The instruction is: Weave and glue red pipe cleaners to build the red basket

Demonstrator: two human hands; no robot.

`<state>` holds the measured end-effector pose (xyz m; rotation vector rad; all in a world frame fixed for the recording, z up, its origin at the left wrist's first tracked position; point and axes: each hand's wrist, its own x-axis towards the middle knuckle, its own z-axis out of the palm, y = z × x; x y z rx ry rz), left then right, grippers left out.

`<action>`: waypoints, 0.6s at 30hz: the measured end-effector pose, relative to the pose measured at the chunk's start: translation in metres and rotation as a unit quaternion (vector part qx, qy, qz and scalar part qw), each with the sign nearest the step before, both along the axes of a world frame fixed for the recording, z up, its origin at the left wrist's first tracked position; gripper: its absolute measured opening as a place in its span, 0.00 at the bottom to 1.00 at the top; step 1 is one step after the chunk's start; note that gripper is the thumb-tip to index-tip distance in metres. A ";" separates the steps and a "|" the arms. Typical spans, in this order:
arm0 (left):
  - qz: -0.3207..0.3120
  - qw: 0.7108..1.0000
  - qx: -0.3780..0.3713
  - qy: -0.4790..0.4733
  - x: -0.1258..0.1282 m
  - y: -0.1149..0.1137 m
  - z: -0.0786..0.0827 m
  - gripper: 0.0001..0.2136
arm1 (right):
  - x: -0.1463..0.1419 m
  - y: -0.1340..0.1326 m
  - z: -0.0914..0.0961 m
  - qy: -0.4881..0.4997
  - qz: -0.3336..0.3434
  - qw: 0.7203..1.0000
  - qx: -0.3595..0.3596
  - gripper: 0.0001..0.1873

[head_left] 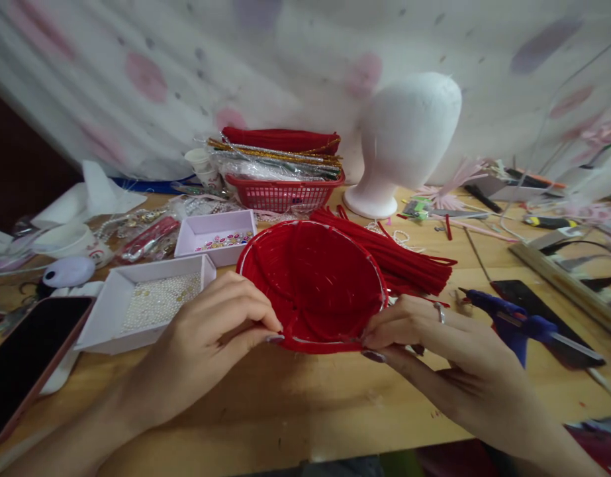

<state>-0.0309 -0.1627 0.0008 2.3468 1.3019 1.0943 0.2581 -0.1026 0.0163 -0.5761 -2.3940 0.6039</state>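
A round red bowl-shaped frame point(312, 281) covered in red pipe cleaners is held just above the wooden table point(295, 404), tilted with its hollow side toward me. My left hand point(218, 338) pinches its near left rim, fingers closed. My right hand point(434, 344), with a ring on one finger, pinches the near right rim. A bundle of loose red pipe cleaners point(399, 255) lies behind the frame on the right.
White boxes hold pearls point(159, 301) and coloured gems point(220, 238). A red basket point(282, 192) of pipe cleaners and a white foam head point(404, 142) stand at the back. A blue glue gun point(508, 324) lies right, a phone point(27, 361) left.
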 end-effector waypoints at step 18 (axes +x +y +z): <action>0.095 0.992 0.077 0.013 0.024 -0.010 -0.008 0.06 | -0.039 -0.012 0.001 -0.007 -0.022 0.991 0.133 0.10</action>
